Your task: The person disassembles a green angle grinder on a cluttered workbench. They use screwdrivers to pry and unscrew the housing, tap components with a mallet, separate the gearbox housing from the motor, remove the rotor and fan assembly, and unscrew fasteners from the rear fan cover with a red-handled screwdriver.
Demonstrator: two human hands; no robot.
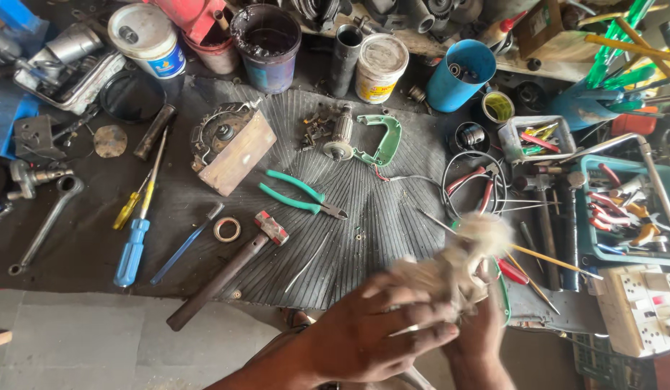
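Observation:
Both my hands are low in the frame over the front edge of a dark ribbed rubber mat (378,224). My left hand (371,336) and my right hand (483,318) are closed together on a pale, fluffy wad of cloth (461,260), which is blurred by motion. A thin metal part seems to lie between the fingers, but it is unclear. Just beyond the hands lie green-handled pliers (300,193), a hammer (226,269) and a motor armature (340,133) beside a green housing piece (382,141).
Blue and yellow screwdrivers (136,231), a wrench (42,224) and a tape roll (226,230) lie on the left. Paint tins and buckets (266,47) line the back. On the right stand a teal tray of tools (624,209), coiled wire (472,184) and a white power strip (642,307).

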